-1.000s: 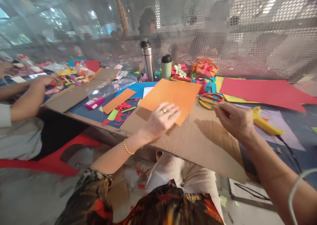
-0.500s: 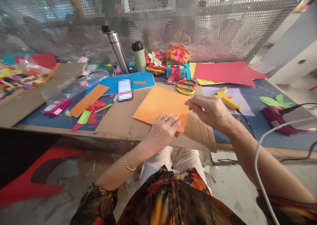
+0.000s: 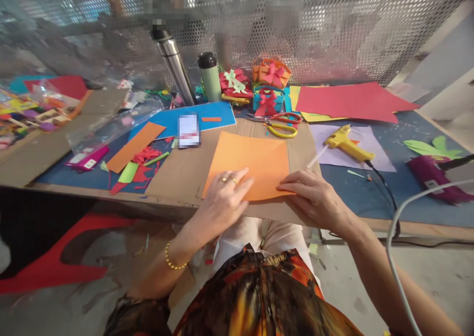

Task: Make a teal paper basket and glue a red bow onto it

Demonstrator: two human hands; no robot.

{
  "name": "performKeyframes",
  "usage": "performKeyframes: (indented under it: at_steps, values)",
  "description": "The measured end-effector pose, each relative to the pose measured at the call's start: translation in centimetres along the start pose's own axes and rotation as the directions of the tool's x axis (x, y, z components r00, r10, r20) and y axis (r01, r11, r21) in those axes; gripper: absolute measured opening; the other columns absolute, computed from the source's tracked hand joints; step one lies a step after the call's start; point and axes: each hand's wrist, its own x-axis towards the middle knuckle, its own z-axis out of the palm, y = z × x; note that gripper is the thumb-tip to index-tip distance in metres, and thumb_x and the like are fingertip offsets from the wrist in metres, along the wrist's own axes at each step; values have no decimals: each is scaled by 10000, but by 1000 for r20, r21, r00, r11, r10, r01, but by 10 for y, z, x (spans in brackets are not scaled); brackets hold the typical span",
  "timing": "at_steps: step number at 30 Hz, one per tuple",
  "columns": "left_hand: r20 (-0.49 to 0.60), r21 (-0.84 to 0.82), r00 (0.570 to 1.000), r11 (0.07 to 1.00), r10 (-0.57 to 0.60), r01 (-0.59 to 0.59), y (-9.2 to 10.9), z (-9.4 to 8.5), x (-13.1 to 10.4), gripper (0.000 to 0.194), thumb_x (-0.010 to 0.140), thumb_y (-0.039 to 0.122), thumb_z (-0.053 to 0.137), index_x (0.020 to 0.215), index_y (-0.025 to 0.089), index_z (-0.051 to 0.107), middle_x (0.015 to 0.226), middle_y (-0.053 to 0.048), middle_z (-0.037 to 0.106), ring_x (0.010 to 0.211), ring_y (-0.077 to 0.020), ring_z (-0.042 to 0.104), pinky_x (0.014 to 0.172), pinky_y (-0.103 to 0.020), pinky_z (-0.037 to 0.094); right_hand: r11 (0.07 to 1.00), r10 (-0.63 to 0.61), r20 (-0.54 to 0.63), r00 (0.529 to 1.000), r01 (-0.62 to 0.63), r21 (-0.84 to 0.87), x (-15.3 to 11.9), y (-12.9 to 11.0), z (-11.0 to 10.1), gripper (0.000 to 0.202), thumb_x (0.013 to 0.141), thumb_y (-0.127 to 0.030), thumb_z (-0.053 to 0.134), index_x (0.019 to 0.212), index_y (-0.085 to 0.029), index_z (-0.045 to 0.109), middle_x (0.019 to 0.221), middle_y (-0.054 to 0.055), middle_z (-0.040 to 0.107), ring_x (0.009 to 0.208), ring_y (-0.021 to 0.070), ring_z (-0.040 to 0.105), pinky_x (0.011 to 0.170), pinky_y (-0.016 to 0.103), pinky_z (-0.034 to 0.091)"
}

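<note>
An orange paper sheet lies on brown cardboard in front of me. My left hand rests on the sheet's near left part, its fingers apart and pointing to the right. At the near right corner, my right hand pinches the paper between thumb and fingers. Just beyond that hand, a yellow glue gun lies on a light purple sheet, with a thin white stick at its rear left. Scissors with red and yellow handles lie behind the orange sheet.
Behind stand a steel flask, a green bottle and small paper baskets with bows. A phone lies on a blue board. Red sheets are at the back right. A white cable crosses my right arm.
The orange sheet has turned so its near edge runs along the table front. My left hand has moved left over it, and my right hand has come down onto its near right corner.
</note>
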Motion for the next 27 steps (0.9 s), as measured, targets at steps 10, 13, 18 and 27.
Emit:
performKeyframes:
  at_steps: [10, 13, 18, 27]
  values:
    - [-38, -198, 996, 978, -77, 68, -62, -11, -41, 384, 953, 47, 591, 1234, 233, 776, 1318, -101, 793, 1247, -254, 729, 1072, -493, 567, 993, 98, -26, 995, -96, 73, -7, -2, 1, 233, 1011, -140, 579, 1069, -251, 776, 1082, 97, 818, 966, 254, 769, 838, 447, 594]
    - [-41, -236, 998, 971, -52, 41, -60, -10, -42, 326, 993, 82, 595, 1214, 229, 784, 1314, -104, 796, 1250, -246, 734, 1062, -474, 584, 995, 86, -18, 996, -85, 44, -11, -5, -1, 222, 1025, -148, 576, 1075, -248, 768, 1121, 99, 823, 989, 251, 777, 845, 439, 598]
    - [-107, -288, 994, 958, -11, -20, -60, -12, -41, 283, 1031, 94, 586, 1165, 234, 793, 1248, -84, 825, 1232, -227, 759, 1058, -453, 593, 995, 95, -64, 993, -94, 18, -13, -15, -8, 174, 1039, -147, 606, 1054, -249, 745, 1061, 71, 839, 923, 223, 794, 788, 389, 592]
    - [-81, -469, 911, 822, -404, 323, -46, -16, -23, 236, 1023, 318, 629, 903, 183, 781, 742, -5, 759, 637, -134, 676, 606, -223, 524, 967, 230, -29, 973, -225, 116, -8, -26, -23, 143, 1040, -207, 588, 962, -254, 699, 876, 34, 794, 767, 185, 739, 701, 323, 583]
